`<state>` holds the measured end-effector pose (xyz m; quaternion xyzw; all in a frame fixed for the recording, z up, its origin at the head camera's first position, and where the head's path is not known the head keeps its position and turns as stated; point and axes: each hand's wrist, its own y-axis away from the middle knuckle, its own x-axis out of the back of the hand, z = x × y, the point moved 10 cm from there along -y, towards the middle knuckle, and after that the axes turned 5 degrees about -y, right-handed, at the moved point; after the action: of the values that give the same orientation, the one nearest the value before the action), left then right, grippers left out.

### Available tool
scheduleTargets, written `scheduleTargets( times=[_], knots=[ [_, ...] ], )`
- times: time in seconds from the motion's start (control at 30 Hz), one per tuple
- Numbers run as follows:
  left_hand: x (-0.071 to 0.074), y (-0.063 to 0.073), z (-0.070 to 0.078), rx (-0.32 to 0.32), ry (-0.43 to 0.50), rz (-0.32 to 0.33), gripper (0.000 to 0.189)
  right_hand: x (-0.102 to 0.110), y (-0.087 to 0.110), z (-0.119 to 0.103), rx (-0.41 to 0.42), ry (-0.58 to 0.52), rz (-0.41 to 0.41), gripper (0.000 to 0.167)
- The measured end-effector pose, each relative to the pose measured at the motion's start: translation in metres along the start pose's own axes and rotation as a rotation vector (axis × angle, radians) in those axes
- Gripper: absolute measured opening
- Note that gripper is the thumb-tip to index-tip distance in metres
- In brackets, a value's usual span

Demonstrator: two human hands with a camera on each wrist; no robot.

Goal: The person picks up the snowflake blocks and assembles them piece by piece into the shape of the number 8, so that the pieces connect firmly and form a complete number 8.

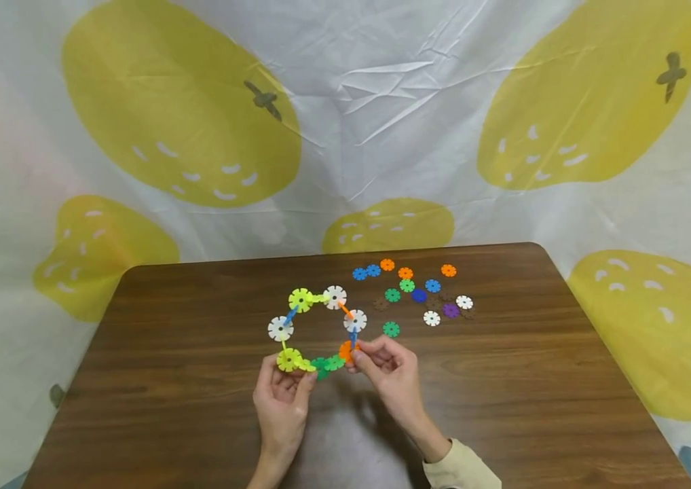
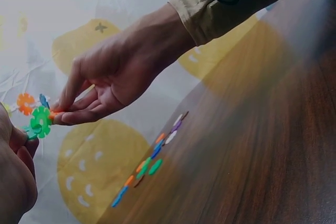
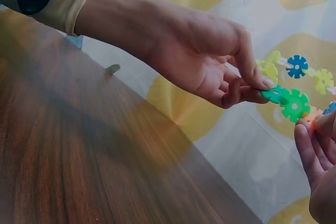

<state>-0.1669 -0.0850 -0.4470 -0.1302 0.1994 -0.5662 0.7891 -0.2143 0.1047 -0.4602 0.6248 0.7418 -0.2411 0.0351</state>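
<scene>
Both hands hold up a ring of interlocking notched plastic discs (image 1: 334, 297) in white, yellow-green, green, orange and blue. The left hand (image 1: 282, 407) pinches the ring's lower edge by a dark green disc (image 3: 273, 94), thumb in front. At the lower right, the right hand (image 1: 396, 380) grips an orange disc (image 1: 346, 351) between thumb and fingers. A lighter green disc (image 3: 295, 105) spans the short stretch between the two hands. In the left wrist view the right hand's fingertips meet at the orange disc, beside the green one. The right hand's fingers cover part of the orange disc.
Loose notched discs lie scattered on the brown wooden table (image 1: 168, 380) beyond the right hand, among them a purple disc (image 1: 451, 310) and a green disc (image 1: 391, 329). A white cloth (image 1: 333, 136) with yellow fruit prints hangs behind the table's far edge.
</scene>
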Motion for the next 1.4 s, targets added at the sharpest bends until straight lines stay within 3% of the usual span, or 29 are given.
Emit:
scheduleTargets(
  times=[0.6,0.83,1.13,1.4],
  knots=[
    [0.0,0.0,-0.003,0.023,0.02,-0.016,0.037,0.001,0.001,0.002,0.002,0.011,-0.001,0.016],
    [-0.002,-0.002,0.001,-0.015,0.044,-0.046,0.036,-0.002,0.0,0.0,0.021,0.079,-0.031,0.01],
    [0.0,-0.002,0.001,-0.021,0.027,-0.06,0.036,0.004,-0.001,0.009,-0.082,0.161,-0.011,0.007],
    [0.004,-0.001,-0.002,-0.008,0.029,-0.055,0.037,0.007,0.001,0.023,-0.184,0.143,0.009,0.016]
  ],
)
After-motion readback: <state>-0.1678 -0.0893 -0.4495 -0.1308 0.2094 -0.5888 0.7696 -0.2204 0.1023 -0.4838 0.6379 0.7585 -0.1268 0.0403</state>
